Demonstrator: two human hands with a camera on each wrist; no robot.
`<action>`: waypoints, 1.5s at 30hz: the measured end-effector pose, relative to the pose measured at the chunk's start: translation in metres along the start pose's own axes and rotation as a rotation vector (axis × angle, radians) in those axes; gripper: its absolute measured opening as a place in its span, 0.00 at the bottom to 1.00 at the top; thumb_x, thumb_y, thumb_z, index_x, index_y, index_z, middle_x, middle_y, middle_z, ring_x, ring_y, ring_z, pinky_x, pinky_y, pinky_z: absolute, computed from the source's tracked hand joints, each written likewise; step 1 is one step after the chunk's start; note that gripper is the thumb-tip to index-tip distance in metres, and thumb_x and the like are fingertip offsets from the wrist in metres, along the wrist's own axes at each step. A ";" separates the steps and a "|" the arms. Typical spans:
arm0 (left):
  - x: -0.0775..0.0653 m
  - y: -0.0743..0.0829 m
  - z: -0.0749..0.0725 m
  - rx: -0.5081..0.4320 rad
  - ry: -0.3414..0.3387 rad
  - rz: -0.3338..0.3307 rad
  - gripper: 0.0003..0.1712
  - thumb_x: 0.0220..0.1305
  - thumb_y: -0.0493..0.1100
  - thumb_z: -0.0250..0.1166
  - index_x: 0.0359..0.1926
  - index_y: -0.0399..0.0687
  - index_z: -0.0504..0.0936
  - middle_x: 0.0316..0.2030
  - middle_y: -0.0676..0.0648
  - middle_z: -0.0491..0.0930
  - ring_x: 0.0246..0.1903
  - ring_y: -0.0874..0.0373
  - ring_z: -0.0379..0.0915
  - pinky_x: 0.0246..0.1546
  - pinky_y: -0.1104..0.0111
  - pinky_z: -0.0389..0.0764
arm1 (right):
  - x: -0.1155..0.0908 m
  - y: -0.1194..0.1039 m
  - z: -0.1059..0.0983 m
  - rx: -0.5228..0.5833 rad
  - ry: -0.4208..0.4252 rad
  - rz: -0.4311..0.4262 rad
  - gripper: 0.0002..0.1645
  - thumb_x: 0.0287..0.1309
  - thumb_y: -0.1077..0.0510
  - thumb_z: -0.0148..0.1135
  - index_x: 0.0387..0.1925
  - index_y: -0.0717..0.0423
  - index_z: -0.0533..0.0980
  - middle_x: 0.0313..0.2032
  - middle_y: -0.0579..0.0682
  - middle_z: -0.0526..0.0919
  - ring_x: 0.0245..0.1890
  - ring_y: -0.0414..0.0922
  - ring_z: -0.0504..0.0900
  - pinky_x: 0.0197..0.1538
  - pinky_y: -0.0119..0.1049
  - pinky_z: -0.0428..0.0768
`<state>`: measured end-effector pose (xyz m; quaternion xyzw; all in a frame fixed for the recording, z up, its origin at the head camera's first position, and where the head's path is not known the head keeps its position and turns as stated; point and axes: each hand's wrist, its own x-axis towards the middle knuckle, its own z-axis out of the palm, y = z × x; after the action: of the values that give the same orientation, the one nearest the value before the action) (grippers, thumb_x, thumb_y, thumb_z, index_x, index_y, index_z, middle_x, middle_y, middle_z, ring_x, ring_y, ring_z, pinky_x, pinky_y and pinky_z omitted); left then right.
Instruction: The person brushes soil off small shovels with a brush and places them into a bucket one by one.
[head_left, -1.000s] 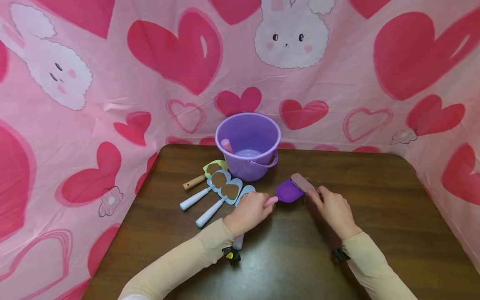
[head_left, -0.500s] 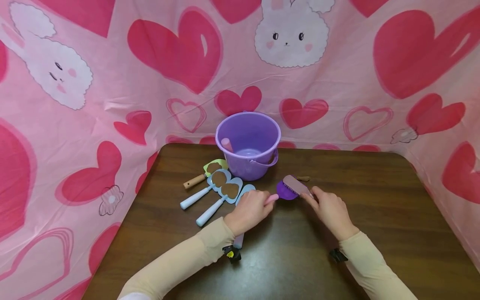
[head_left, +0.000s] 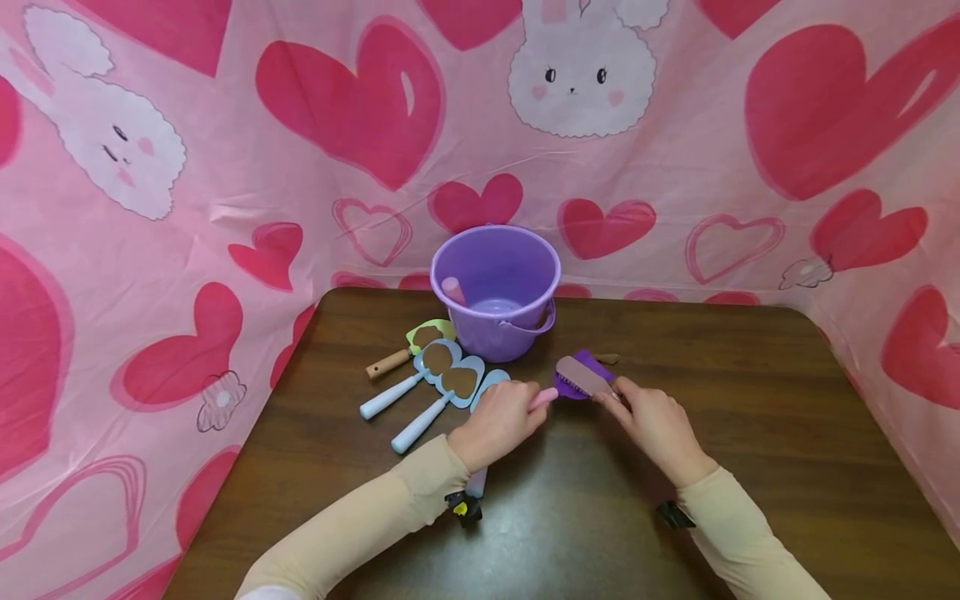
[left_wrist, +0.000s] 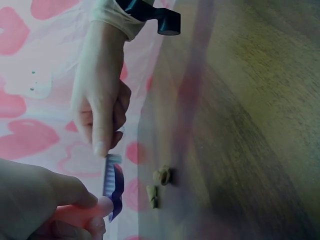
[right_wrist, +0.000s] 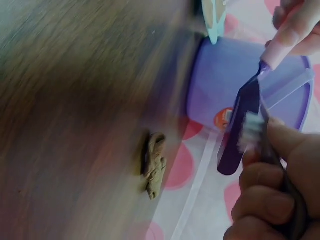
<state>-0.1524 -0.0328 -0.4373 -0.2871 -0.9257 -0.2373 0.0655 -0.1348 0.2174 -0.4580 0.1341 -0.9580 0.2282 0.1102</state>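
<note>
My left hand (head_left: 498, 423) grips the pink handle of a small purple shovel (head_left: 598, 367). My right hand (head_left: 663, 429) holds a brush (head_left: 577, 375) by its handle, with the pale bristles (right_wrist: 252, 127) turned toward the shovel. In the head view the brush head overlaps the blade near its handle end. A twisted brown piece (right_wrist: 156, 165) lies on the table past the shovel; in the left wrist view it shows as two small brown lumps (left_wrist: 162, 175).
Behind the hands stands a purple bucket (head_left: 487, 333) with a pink handle (head_left: 453, 290) inside. To the left lie a green shovel (head_left: 412, 337) with a wooden grip and several light blue shovels (head_left: 476, 367), brown showing on their blades. A pink curtain (head_left: 675, 167) surrounds the table.
My right hand has moved left, taking the brush from the blade's far end toward the shovel's handle. The brown piece behind has come into fuller view. My left hand stays in place.
</note>
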 end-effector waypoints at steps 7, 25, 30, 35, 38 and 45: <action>-0.001 0.001 -0.002 -0.013 0.002 0.028 0.21 0.69 0.43 0.68 0.20 0.51 0.70 0.16 0.56 0.62 0.17 0.58 0.65 0.21 0.66 0.69 | -0.003 0.009 -0.007 -0.049 0.020 0.113 0.19 0.72 0.48 0.64 0.31 0.54 0.71 0.17 0.45 0.64 0.18 0.46 0.66 0.21 0.41 0.62; -0.001 0.002 -0.009 -0.029 0.031 0.042 0.17 0.68 0.42 0.69 0.23 0.49 0.75 0.16 0.55 0.64 0.17 0.59 0.65 0.20 0.70 0.66 | -0.006 0.024 0.003 0.035 -0.083 0.240 0.17 0.79 0.55 0.50 0.31 0.59 0.70 0.19 0.51 0.68 0.20 0.50 0.70 0.26 0.46 0.69; 0.000 0.003 -0.010 -0.020 0.021 0.034 0.17 0.69 0.43 0.68 0.24 0.49 0.75 0.16 0.55 0.65 0.17 0.61 0.65 0.20 0.72 0.65 | -0.005 0.017 0.009 0.097 -0.135 0.213 0.18 0.76 0.55 0.53 0.27 0.56 0.70 0.20 0.48 0.67 0.20 0.45 0.68 0.25 0.41 0.67; 0.001 0.004 -0.010 -0.002 0.028 0.025 0.16 0.68 0.44 0.69 0.24 0.50 0.75 0.17 0.55 0.66 0.17 0.61 0.65 0.20 0.72 0.66 | -0.006 0.011 0.014 0.123 -0.191 0.179 0.18 0.72 0.51 0.61 0.28 0.56 0.72 0.20 0.46 0.68 0.20 0.42 0.67 0.23 0.38 0.64; 0.001 0.005 -0.009 -0.004 0.036 0.032 0.16 0.68 0.43 0.69 0.24 0.49 0.75 0.17 0.55 0.66 0.17 0.61 0.65 0.20 0.71 0.66 | -0.007 0.008 0.017 0.125 -0.208 0.136 0.18 0.71 0.47 0.64 0.29 0.54 0.74 0.20 0.44 0.68 0.19 0.41 0.67 0.23 0.37 0.64; 0.001 0.005 -0.006 -0.003 0.049 0.043 0.19 0.68 0.43 0.69 0.21 0.51 0.72 0.17 0.56 0.63 0.17 0.59 0.63 0.20 0.70 0.65 | -0.005 0.006 0.021 0.102 -0.186 0.091 0.24 0.71 0.44 0.64 0.22 0.49 0.68 0.18 0.41 0.62 0.18 0.40 0.64 0.23 0.37 0.64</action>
<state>-0.1506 -0.0316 -0.4296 -0.3010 -0.9172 -0.2441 0.0925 -0.1354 0.2136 -0.4804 0.1165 -0.9563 0.2681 0.0032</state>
